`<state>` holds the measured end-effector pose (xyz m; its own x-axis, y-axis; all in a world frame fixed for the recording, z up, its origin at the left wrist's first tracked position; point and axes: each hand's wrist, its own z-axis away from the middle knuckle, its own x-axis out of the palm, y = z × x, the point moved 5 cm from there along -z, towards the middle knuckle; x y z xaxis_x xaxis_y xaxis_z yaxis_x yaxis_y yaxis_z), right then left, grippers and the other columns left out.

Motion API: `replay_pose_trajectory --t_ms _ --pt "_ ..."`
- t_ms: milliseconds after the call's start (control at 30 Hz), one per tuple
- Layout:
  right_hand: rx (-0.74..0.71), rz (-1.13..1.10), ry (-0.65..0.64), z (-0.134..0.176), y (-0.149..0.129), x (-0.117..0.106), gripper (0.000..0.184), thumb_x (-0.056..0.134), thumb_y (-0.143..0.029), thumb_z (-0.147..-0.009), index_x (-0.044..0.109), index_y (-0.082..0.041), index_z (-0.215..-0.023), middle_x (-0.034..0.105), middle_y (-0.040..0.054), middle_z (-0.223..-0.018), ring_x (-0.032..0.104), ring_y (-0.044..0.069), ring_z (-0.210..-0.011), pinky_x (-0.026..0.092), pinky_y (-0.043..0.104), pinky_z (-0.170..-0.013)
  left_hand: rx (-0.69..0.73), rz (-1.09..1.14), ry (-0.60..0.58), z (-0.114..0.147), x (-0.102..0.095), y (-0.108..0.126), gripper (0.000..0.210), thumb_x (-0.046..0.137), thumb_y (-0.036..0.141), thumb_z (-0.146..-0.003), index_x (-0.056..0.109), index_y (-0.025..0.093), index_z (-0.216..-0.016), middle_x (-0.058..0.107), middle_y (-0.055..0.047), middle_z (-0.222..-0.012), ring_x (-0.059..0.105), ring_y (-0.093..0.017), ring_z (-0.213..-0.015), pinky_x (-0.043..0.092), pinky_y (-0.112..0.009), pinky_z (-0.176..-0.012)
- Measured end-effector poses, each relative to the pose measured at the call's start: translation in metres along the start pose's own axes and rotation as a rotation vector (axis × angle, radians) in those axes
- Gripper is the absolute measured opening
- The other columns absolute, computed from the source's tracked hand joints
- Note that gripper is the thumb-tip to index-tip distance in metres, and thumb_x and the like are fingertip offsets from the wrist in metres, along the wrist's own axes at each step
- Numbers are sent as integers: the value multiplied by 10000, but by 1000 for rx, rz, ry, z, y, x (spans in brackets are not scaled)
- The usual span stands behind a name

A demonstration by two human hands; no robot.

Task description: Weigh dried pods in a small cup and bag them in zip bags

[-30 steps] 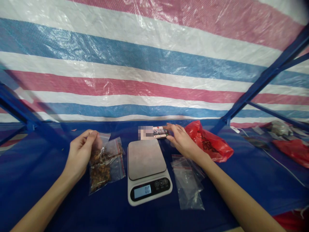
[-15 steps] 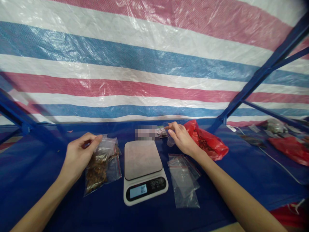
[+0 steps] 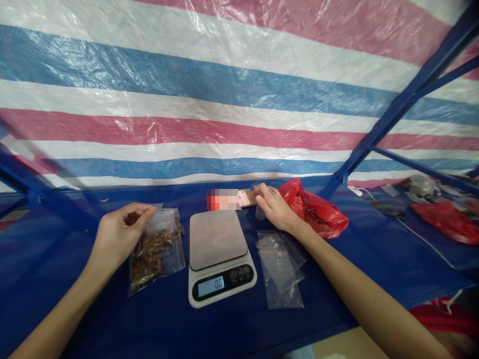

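Observation:
My left hand [image 3: 121,229] pinches the top edge of a clear zip-lock bag [image 3: 149,259] filled with small brown dried pieces. It lies over another zip-lock bag with a red seal strip. Right of it stands a white kitchen scale [image 3: 220,257] with a bare plate and a display reading 0.0. My right hand [image 3: 275,205] reaches behind the scale, with its fingertips at the right end of a phone [image 3: 246,198] lying flat. Its thumb and forefinger are apart. A small clear cup [image 3: 260,213] is partly hidden under this hand.
Beside my right wrist lies an open red plastic bag [image 3: 329,217] of dark reddish pieces. Several flat zip-lock bags [image 3: 282,274] overlap right of the scale. Blue frame bars [image 3: 374,137] and a striped tarp [image 3: 224,75] stand behind. A white cable [image 3: 430,244] crosses the right side.
The phone's screen has changed from a dark picture to a brownish one with a pale panel. The whole view has shifted slightly; both hands stay nearly where they were.

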<state>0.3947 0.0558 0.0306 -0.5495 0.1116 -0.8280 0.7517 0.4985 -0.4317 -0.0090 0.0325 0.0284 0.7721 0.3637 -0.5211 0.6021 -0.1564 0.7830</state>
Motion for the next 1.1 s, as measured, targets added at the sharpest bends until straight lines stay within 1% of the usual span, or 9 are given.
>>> replay_pose_trajectory --t_ms 200,367,433,533,633,700,867,967,1100 --pt "21 -5 28 -1 6 0 265 288 -442 -1086 464 -247 -1046 708 134 -1192 625 311 -1191 415 557 -1127 44 -106 -36 -3 2 -7 416 686 580 -746 805 195 -845 780 -73 -785 632 -206 -661 463 -307 -637" --pt "39 -23 6 -5 7 -2 328 271 -498 -1092 477 -243 -1078 712 140 -1218 644 313 -1179 432 552 -1109 73 -127 -52 -5 4 -11 397 687 579 -756 798 207 -836 782 -71 -795 638 -215 -677 475 -310 -654" --pt "40 -55 -23 -10 0 -3 378 246 -537 -1097 483 -242 -1115 711 144 -1272 636 316 -1226 424 553 -1122 80 -127 -55 -5 7 -12 389 687 572 -770 802 212 -860 788 -68 -812 651 -217 -697 479 -307 -670" --pt "-20 -122 -86 -22 -23 -2 441 196 -569 -1105 498 -252 -1160 704 127 -1321 615 301 -1285 410 536 -1153 98 -124 -63 -3 10 -9 358 683 557 -780 798 225 -846 795 -64 -828 661 -217 -704 480 -304 -680" --pt "-108 -129 -167 -41 -50 6 456 200 -585 -1106 532 -274 -1142 717 92 -1266 624 283 -1250 429 509 -1145 108 -130 -59 -2 11 -5 333 675 545 -775 783 231 -797 788 -63 -796 655 -218 -680 479 -305 -667" --pt "-156 -109 -211 -56 -62 14 463 206 -584 -1108 552 -278 -1125 721 76 -1213 632 276 -1216 442 504 -1135 105 -126 -58 -1 10 -4 331 671 541 -780 780 229 -792 787 -65 -791 658 -219 -675 482 -306 -666" --pt "-184 -61 -261 -80 -67 28 459 215 -542 -1121 585 -271 -1094 712 61 -1148 639 259 -1159 460 487 -1106 81 -102 -63 -2 8 -7 347 671 554 -788 779 225 -814 774 -51 -768 640 -212 -664 461 -301 -649" --pt "-197 -68 -277 -82 -67 32 462 217 -528 -1123 590 -254 -1110 699 69 -1128 643 250 -1113 462 485 -1099 63 -90 -79 -2 9 -8 362 666 573 -794 769 227 -814 759 -38 -751 624 -205 -656 448 -300 -649" --pt "-212 -78 -312 -81 -69 40 536 181 -559 -1118 603 -231 -1147 677 87 -1145 622 260 -1114 437 510 -1115 44 -74 -86 -1 11 -8 378 640 579 -811 752 218 -799 740 -30 -734 616 -199 -660 444 -301 -658"
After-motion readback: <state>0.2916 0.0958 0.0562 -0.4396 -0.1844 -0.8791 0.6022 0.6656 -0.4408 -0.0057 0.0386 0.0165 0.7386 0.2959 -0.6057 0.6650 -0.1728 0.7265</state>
